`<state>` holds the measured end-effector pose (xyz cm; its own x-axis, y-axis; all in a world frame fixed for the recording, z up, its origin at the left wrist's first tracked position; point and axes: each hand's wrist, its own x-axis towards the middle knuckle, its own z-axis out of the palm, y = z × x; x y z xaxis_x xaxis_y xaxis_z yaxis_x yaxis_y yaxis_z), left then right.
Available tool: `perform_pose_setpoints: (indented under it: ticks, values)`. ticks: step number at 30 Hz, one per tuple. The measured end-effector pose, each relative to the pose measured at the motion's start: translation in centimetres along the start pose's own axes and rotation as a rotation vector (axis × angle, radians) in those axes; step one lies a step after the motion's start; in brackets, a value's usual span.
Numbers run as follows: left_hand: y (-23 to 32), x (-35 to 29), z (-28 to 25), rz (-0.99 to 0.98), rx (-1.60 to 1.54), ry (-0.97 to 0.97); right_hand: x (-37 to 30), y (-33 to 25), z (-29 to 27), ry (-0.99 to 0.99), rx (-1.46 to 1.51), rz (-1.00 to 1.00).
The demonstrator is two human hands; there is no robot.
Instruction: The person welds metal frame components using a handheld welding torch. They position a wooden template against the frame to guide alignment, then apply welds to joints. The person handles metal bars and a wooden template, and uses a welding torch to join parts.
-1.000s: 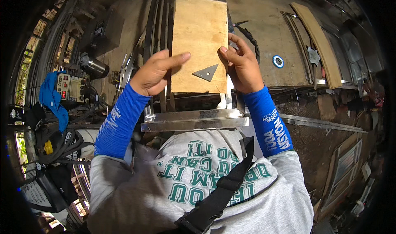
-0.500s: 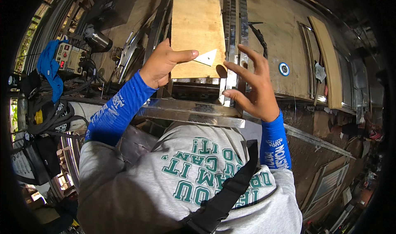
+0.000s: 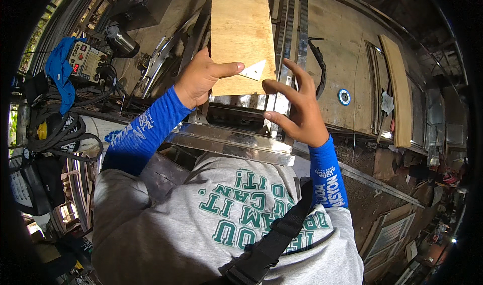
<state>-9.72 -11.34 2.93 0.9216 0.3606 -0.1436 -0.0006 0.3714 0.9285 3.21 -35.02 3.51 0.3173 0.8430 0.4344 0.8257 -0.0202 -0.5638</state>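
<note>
- Nearest, a grey shirt (image 3: 171, 219) with green lettering is seen, crossed by a black strap (image 3: 274, 237); both forearms are covered by blue sleeves (image 3: 148, 126).
- Just beyond the shirt, the near end of a metal frame (image 3: 216, 136) is formed by shiny bars laid crosswise.
- The right hand (image 3: 302, 106) is held to the right of the wooden board's near corner, palm turned inward, with fingers curved and spread and the thumb well apart from them. Nothing is gripped by it; whether the board's corner is touched by a fingertip cannot be told.
- By the left hand (image 3: 206, 79) the wooden board (image 3: 241, 28) is pinched at its left edge, near its lower end: the thumb is laid across the top face, and the other fingers are mostly hidden.
- A small triangular plate (image 3: 255, 70), pierced by a hole, is laid flat on the near part of the board, just beside the left thumb's tip and between the two hands. Whether it is pressed down by the thumb cannot be told.
- Most of the board is extended beyond both hands, above the frame; whether it is supported by the frame cannot be seen.
- Farther right, a blue-rimmed disc (image 3: 344, 97) and a long wooden plank (image 3: 397, 94) are seen.
- Farther left, a control box (image 3: 88, 61) with knobs is flanked by a blue cloth (image 3: 61, 79) and a metal cylinder (image 3: 122, 39).
</note>
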Motion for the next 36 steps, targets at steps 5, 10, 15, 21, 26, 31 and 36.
perform_pose_setpoints:
  ticks: [5,10,15,21,26,31,36]
  values:
    - [0.1,-0.2,0.4,0.026,-0.017,0.017,-0.3,1.4,0.9,0.047,0.139,-0.098]
    - [-0.1,-0.1,0.8,0.047,-0.058,0.033,-0.9,1.6,1.9,0.212,0.268,0.07]
    - [-1.3,0.2,0.8,0.062,-0.087,0.063,-1.4,3.0,2.9,0.382,0.398,0.242]
    - [-1.7,0.4,2.2,0.011,-0.208,-0.027,-0.8,1.5,1.4,0.373,0.546,0.49]
    - [-2.7,1.6,2.1,-0.047,-0.145,-0.06,-0.5,1.6,1.2,0.325,0.485,0.515]
    - [-4.2,2.7,1.5,-0.091,-0.086,-0.129,-1.8,1.9,2.6,0.695,0.532,0.444]
    - [-4.3,2.2,1.9,-0.06,-0.071,-0.154,-5.2,3.1,2.2,0.6,0.842,0.771]
